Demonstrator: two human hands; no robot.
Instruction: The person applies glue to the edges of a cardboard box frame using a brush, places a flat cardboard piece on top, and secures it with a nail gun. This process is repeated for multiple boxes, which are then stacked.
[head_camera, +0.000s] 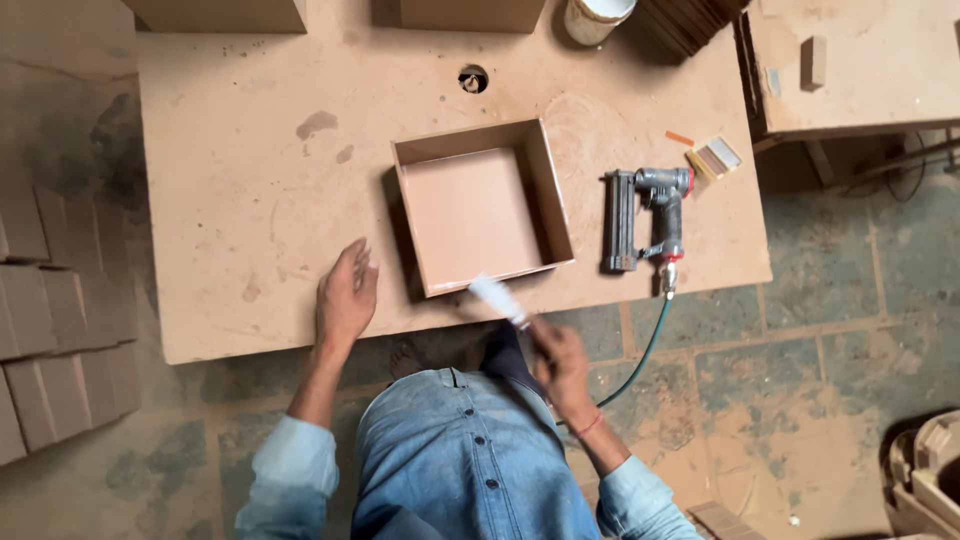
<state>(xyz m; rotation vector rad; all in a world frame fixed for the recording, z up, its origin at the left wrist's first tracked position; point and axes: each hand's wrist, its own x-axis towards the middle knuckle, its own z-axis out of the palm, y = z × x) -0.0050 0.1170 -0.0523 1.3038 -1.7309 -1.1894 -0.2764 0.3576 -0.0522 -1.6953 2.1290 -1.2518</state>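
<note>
An open brown fibreboard box sits in the middle of a brown worktable. My right hand holds a brush with a pale, glue-covered head. The brush head is at the box's near edge, and it is blurred. My left hand rests open on the tabletop, just left of the box, touching nothing else.
A pneumatic nail gun with a green air hose lies right of the box. A strip of nails lies beyond it. A white tub stands at the table's far edge. Stacked board pieces lie on the floor at left.
</note>
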